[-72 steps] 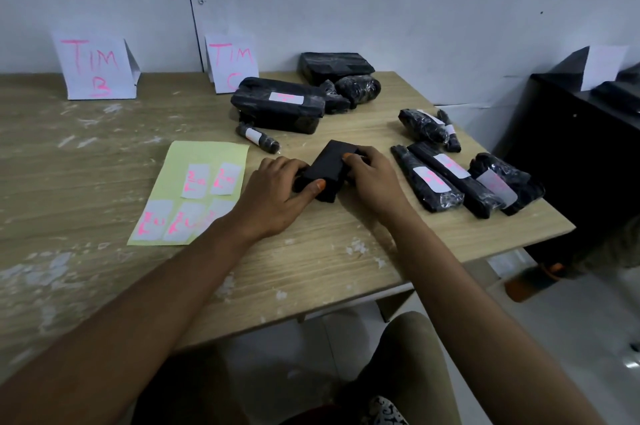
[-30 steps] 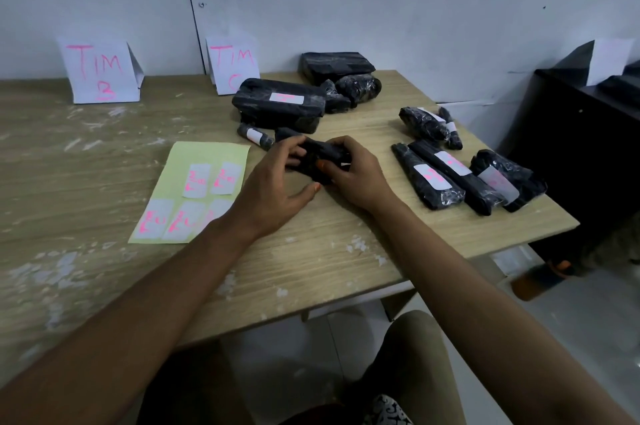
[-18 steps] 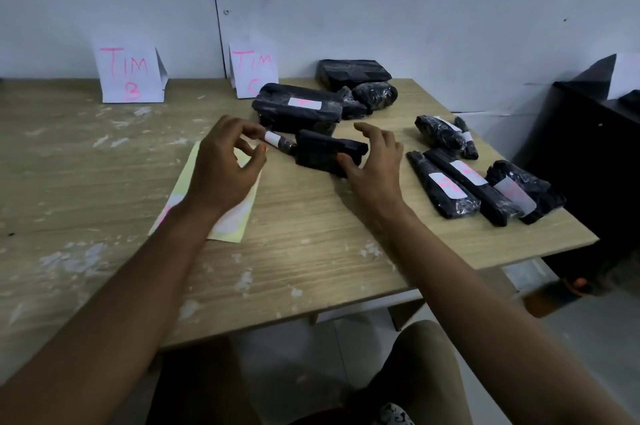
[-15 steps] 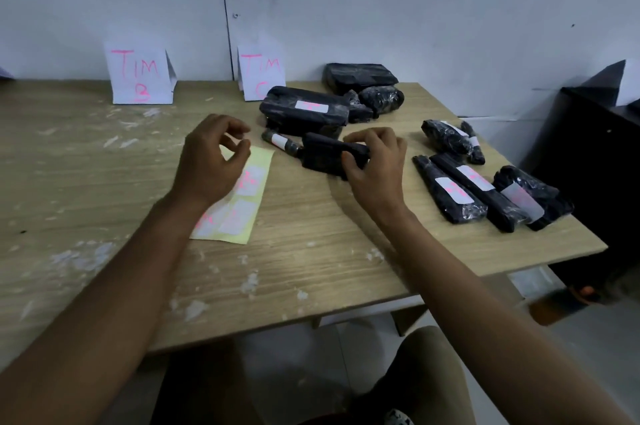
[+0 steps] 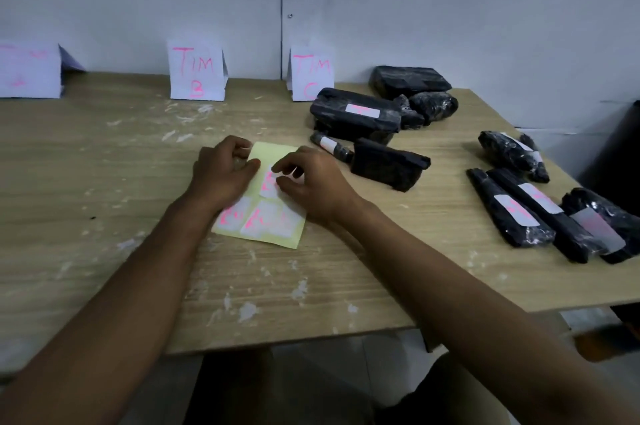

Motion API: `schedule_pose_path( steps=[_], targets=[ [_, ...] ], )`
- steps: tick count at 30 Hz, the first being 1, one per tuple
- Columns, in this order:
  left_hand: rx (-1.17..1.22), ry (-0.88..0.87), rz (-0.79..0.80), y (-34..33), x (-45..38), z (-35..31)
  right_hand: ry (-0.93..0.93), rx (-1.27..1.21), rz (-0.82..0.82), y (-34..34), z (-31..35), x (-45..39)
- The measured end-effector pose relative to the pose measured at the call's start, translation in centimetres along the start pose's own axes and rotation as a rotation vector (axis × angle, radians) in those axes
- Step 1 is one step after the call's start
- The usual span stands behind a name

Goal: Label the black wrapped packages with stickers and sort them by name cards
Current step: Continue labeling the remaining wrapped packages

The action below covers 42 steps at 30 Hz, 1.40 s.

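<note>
We have both hands on the yellow sticker sheet (image 5: 277, 234), which lies flat on the wooden surface (image 5: 104, 182). Our left hand (image 5: 221, 173) rests on the sheet's left edge with its fingers curled down at the upper corner, pinning the sheet in place. Our right hand (image 5: 311, 182) sits over the sheet's right half, thumb and forefinger drawn narrow onto a white sticker (image 5: 268, 184) with pink writing; whether the sticker has lifted off the backing we cannot tell. Just beyond the right hand lies the unlabelled black package (image 5: 388, 165), apart from the fingers, with a small labelled roll (image 5: 329, 146) touching its left end and a larger labelled package (image 5: 356, 113) behind that. Farther to the right of that hand is a group of labelled black packages (image 5: 526, 213). Beyond both hands, against the wall, stand the name cards: "TIM B" (image 5: 195, 73) ahead of the left hand, "TIM C" (image 5: 311, 73) ahead of the right, and a third card (image 5: 29, 70) far to the left, its writing too faint to read.
</note>
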<state>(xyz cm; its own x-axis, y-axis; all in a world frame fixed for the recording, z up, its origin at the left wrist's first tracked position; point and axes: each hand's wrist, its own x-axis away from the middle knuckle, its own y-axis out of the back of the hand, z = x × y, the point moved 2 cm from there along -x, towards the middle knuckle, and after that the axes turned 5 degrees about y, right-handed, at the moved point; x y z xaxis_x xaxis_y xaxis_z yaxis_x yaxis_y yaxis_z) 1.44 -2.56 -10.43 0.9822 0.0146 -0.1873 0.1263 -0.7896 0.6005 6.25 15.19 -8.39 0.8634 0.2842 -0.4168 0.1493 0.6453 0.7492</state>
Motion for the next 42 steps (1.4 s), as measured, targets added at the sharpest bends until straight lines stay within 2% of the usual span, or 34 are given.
schedule_pose_path(
  steps=[8, 14, 19, 23, 31, 37, 42],
  targets=[
    [0.268, 0.044, -0.06, 0.2, 0.0, -0.7, -0.006, -0.032, -0.008, -1.3, -1.0, -0.2],
    [0.098, -0.104, -0.004, 0.4, 0.2, -0.8, 0.016, -0.039, 0.028, -1.8, -1.0, 0.6],
    [0.05, -0.106, 0.281, 1.2, 0.9, 0.4, -0.007, 0.127, 0.023, -2.4, 0.2, 0.7],
    [-0.047, -0.146, 0.397, 1.5, 1.3, 1.1, -0.016, 0.25, 0.024, -2.1, 0.7, 0.8],
    [-0.202, -0.191, 0.402, 1.3, 1.1, 1.0, -0.026, 0.339, 0.009, -1.7, 0.8, 1.0],
    [-0.268, -0.189, 0.45, 1.7, 2.4, 0.2, 0.064, 0.31, 0.006, -1.8, 1.3, 1.2],
    [-0.296, -0.201, 0.408, 1.3, 2.4, 0.3, 0.11, 0.268, 0.019, -1.7, 1.2, 1.1]
  ],
)
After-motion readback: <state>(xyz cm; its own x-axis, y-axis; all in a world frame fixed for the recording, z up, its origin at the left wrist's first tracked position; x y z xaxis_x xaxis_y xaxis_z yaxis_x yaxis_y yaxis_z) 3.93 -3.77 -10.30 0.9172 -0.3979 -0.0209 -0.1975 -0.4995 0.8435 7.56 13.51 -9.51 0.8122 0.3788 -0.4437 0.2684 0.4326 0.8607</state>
